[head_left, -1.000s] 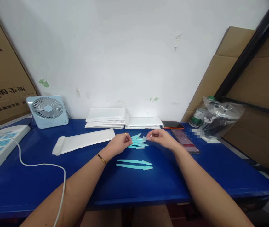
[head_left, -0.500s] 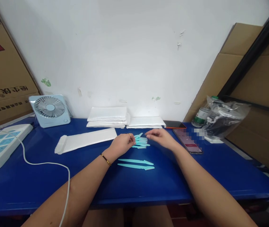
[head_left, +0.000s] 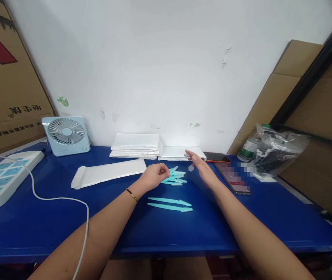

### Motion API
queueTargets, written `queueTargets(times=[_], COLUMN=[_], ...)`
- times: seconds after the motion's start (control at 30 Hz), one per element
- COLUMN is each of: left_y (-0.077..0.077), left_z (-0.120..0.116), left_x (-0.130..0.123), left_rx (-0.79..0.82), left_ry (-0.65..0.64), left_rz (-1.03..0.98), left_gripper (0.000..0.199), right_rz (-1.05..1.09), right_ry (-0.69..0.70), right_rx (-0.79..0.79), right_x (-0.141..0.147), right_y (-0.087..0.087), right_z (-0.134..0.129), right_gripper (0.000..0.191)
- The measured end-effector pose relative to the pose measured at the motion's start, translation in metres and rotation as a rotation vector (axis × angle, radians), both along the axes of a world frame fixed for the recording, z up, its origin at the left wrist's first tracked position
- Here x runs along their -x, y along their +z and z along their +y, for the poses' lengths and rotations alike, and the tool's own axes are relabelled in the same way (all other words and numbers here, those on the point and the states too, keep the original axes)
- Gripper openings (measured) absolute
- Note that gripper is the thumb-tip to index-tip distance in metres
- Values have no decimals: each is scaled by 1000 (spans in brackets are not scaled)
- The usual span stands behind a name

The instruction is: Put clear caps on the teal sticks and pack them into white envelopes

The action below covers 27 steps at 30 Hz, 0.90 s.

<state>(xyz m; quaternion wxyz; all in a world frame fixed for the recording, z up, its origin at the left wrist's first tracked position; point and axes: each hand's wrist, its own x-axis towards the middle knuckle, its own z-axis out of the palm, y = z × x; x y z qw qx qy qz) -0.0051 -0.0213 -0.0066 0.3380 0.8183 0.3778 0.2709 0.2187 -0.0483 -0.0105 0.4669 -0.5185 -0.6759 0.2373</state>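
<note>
Teal eyebrow razors point(head_left: 176, 179) lie in a fanned, overlapping pile at mid-table. At the pile's left end, my left hand point(head_left: 154, 174) has thumb and fingers pinched on a razor; its fingertips partly hide the hold. My right hand point(head_left: 203, 168) is raised to the right of the pile, fingers stretched out and apart from the razors. Just below those fingers shows a small translucent piece point(head_left: 191, 168), too blurred to name. Nearer to me, two more eyebrow razors point(head_left: 170, 204) lie side by side, blade ends to the right.
A white padded envelope point(head_left: 107, 174) lies left of my hands. Stacked envelopes point(head_left: 135, 142) stand along the wall. Left are a blue fan point(head_left: 67, 136), a power strip point(head_left: 7, 182) and a white cable point(head_left: 59, 199). Right are a phone point(head_left: 233, 179), a bottle point(head_left: 247, 149) and a bagged item point(head_left: 279, 151).
My right hand has moved up and away from the pile, its fingers straightening. The small translucent piece has come into view beneath it. My left hand stays at the pile; the razors there have shifted slightly.
</note>
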Motion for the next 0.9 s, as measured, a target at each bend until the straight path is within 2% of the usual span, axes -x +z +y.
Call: queueTargets(times=[0.07, 0.17, 0.27, 0.33, 0.4, 0.47, 0.57, 0.63, 0.7, 0.8, 0.9], left_y=[1, 3, 4, 4, 6, 9, 14, 17, 19, 19, 16], left_z=[-4, -9, -8, -6, -8, -13, -25, -33, -37, -35, -24], left_x=[-6, -10, -6, -1, 2, 4, 5, 5, 3, 1, 2], left_rx=[41, 44, -25, -101, -185, -220, -112, 1, 56, -8, -59], left_ry=[-29, -47, -2, 47, 71, -9, -277, -372, -358, -247, -71], left_rz=[-43, -28, 68, 153, 211, 234, 279, 315, 342, 308, 151], left_gripper=[25, 23, 22, 19, 19, 23, 25, 19, 12, 11, 16], right_rz=[123, 89, -73, -291, -465, -559, -594, -572, -517, -300, 28], right_ry=[64, 143, 9, -170, -234, -204, -164, -167, -164, -91, 67], right_rx=[-2, 0, -40, -41, 40, 99, 132, 170, 223, 292, 312], right_x=[22, 30, 1, -25, -46, -55, -56, -56, -57, -54, -41], right_y=[4, 8, 7, 1, -8, -16, -20, -17, -12, -1, 10], right_z=[-7, -8, 1, 10, 19, 25, 27, 25, 20, 11, 0], right_gripper=[52, 53, 48, 34, 23, 17, 13, 12, 13, 21, 34])
